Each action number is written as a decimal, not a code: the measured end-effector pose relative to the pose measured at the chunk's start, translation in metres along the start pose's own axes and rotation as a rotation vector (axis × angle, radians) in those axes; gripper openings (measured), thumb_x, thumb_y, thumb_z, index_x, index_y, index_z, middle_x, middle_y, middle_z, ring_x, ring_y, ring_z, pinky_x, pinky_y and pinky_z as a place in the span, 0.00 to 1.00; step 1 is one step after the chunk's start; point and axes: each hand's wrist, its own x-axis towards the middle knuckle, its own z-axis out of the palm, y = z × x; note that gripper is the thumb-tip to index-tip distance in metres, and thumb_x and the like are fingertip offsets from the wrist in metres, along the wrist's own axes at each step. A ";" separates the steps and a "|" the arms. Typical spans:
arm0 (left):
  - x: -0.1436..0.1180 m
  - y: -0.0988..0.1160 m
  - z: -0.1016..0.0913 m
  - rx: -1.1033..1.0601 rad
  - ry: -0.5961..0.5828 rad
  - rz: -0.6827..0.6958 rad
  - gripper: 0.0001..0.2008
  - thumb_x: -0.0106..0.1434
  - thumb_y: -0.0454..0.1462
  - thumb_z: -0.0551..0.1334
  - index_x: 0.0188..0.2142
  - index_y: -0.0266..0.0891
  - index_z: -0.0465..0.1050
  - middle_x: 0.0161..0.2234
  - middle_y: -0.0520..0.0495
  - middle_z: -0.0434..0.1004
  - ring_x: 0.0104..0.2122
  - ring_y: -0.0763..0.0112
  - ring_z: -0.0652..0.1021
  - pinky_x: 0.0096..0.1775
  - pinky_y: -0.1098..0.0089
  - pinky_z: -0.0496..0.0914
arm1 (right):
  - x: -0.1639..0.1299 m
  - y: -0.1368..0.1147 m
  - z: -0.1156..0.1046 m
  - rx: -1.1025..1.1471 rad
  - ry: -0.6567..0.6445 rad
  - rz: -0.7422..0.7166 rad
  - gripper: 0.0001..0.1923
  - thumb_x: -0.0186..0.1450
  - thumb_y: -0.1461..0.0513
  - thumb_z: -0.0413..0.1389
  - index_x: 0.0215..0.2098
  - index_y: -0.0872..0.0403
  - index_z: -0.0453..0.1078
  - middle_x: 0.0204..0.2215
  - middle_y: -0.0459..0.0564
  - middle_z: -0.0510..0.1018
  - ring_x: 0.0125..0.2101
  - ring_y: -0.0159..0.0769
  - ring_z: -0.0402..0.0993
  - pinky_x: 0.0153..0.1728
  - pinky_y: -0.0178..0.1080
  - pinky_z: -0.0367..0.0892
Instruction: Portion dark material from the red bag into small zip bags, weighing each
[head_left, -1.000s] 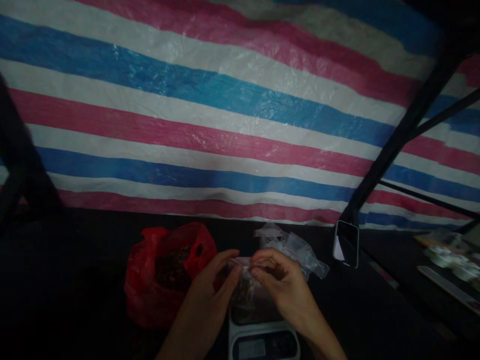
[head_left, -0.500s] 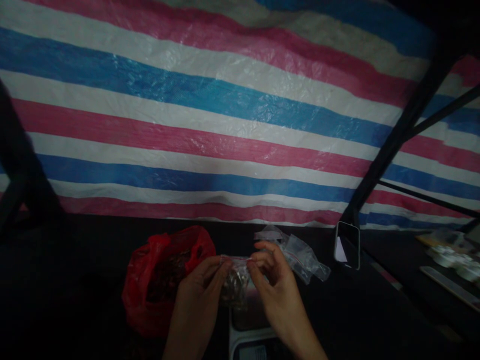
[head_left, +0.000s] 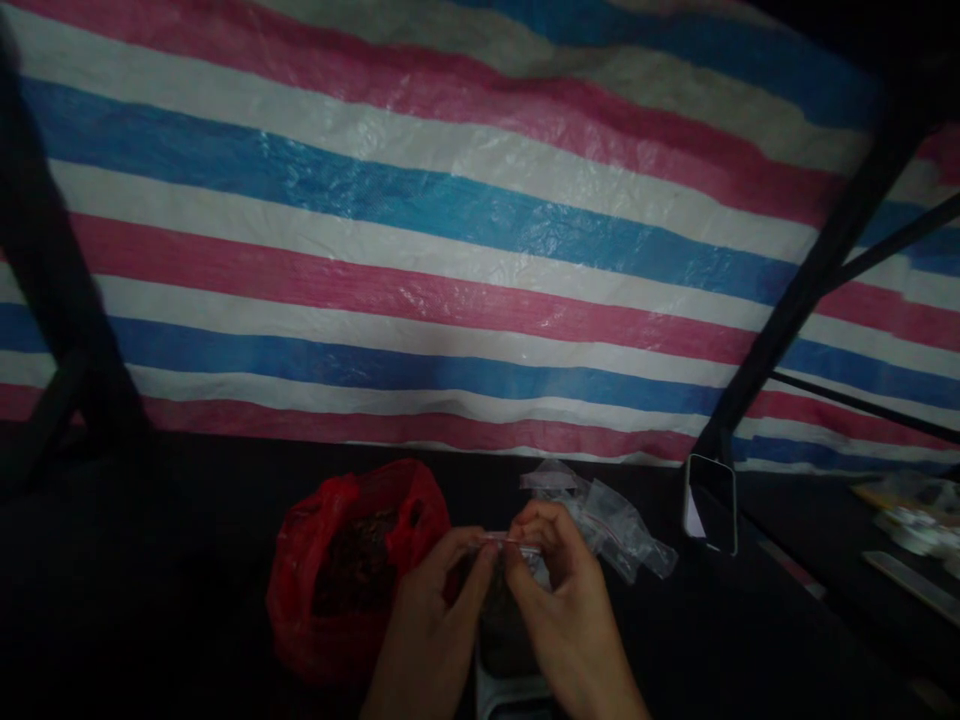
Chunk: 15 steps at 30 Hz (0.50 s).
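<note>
A small clear zip bag [head_left: 498, 603] with dark contents hangs between my hands, its reddish zip edge at the top. My left hand [head_left: 431, 625] pinches that edge with thumb and fingers. Close beside it, my right hand [head_left: 568, 605] pinches the same edge, fingers curled. Under the bag is a scale [head_left: 514, 688] with a dark top and pale rim, partly covered by my hands. To the left stands an open red plastic bag [head_left: 296, 580] holding dark brown bits, too dim to name.
Several clear plastic bags [head_left: 619, 520] lie behind my right hand. A phone [head_left: 711, 508] leans against a dark frame post [head_left: 784, 330] at the right. White items [head_left: 919, 528] sit on the far-right surface. A striped sheet [head_left: 420, 270] hangs behind the black table.
The view has shifted slightly, so things sit further right. My right hand has moved its pinch inward along the zip edge, closer to my left. Both hands keep hold of the bag.
</note>
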 end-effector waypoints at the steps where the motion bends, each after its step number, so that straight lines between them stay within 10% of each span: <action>1: -0.001 -0.002 -0.001 0.011 0.003 0.003 0.17 0.64 0.53 0.64 0.40 0.44 0.82 0.44 0.42 0.88 0.44 0.55 0.85 0.46 0.64 0.79 | 0.002 -0.001 0.000 -0.024 -0.018 -0.004 0.08 0.68 0.55 0.60 0.43 0.48 0.70 0.33 0.44 0.77 0.34 0.36 0.76 0.37 0.36 0.73; 8: 0.002 -0.008 -0.013 -0.039 0.291 0.036 0.28 0.66 0.55 0.59 0.60 0.45 0.70 0.64 0.38 0.76 0.63 0.51 0.76 0.65 0.48 0.69 | 0.081 0.004 0.010 -0.325 0.174 -0.090 0.12 0.67 0.59 0.54 0.47 0.52 0.71 0.37 0.50 0.81 0.34 0.39 0.78 0.36 0.38 0.72; 15: 0.008 0.001 -0.035 -0.001 0.387 0.024 0.28 0.65 0.57 0.59 0.58 0.46 0.70 0.62 0.41 0.77 0.62 0.52 0.77 0.62 0.51 0.74 | 0.118 0.037 0.022 -0.588 0.049 -0.028 0.11 0.62 0.67 0.55 0.40 0.54 0.77 0.33 0.52 0.85 0.35 0.42 0.82 0.40 0.41 0.74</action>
